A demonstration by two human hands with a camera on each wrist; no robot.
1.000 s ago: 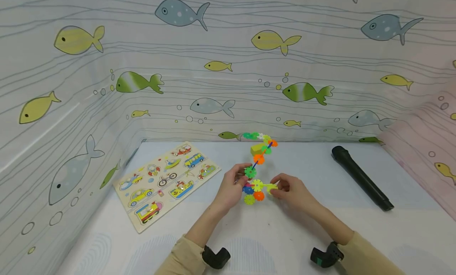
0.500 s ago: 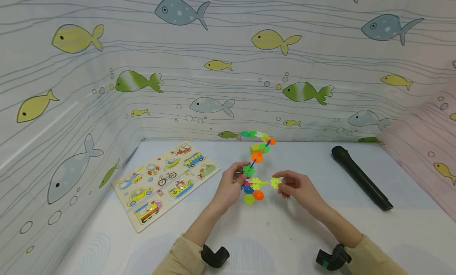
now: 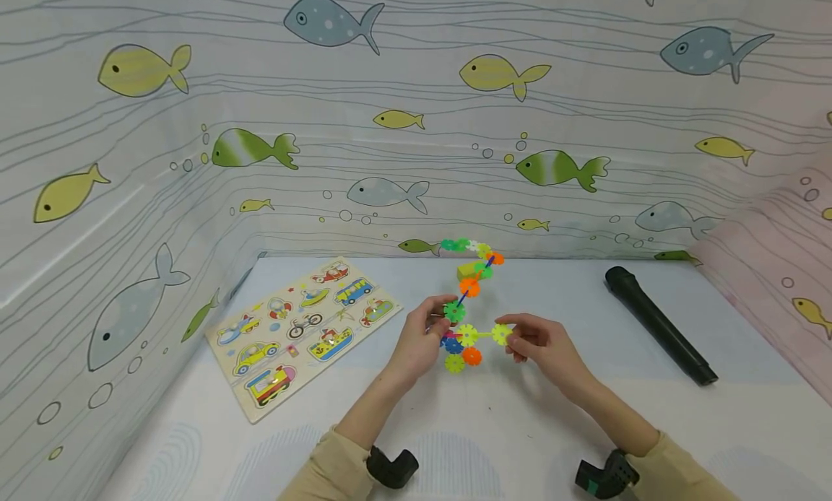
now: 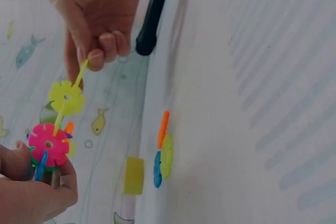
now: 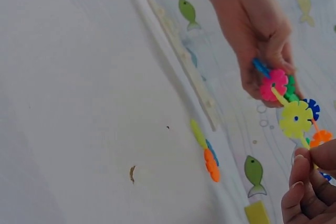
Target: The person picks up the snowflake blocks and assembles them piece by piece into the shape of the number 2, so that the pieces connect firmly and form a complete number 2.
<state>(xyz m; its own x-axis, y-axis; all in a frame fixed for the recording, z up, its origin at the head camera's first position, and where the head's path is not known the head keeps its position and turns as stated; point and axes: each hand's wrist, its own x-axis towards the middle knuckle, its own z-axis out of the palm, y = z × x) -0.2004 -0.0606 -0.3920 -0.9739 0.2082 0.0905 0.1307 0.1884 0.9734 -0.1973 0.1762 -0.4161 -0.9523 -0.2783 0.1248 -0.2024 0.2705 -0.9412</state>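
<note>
**Head view: both hands on the disc toy, one yellow disc out at the end**

Head view shows your left hand (image 3: 422, 338) gripping the disc toy (image 3: 463, 328) at its lower cluster, thumb and fingers curled round the pink disc (image 4: 48, 144). Your right hand (image 3: 542, 346) pinches the far end of the yellow stick (image 4: 80, 74), just past the yellow disc (image 3: 501, 333). The toy is held just above the table (image 3: 494, 429), near its middle, with its chain of discs rising toward the back wall.

To do this step well, I judge you should keep the left grip firm and low on the cluster, since the tall chain above it will likely sway if that hand loosens. Work the stick straight along its own line; a sideways twist would probably pop the neighbouring discs out of their slots. Pinch close to the joint rather than at the tip, so the thin stick does not bend. A small stack of loose discs (image 5: 206, 153) lies on the table under the hands; mind you don't knock it.

The puzzle board (image 3: 304, 331) lies to your left and the black mic (image 3: 659, 324) to your right, both well apart from the work.

As for writing: no brand, label or lettering is legible anywhere. The puzzle board carries only vehicle pictures, and the wall sheet only fish and bubbles.
</note>
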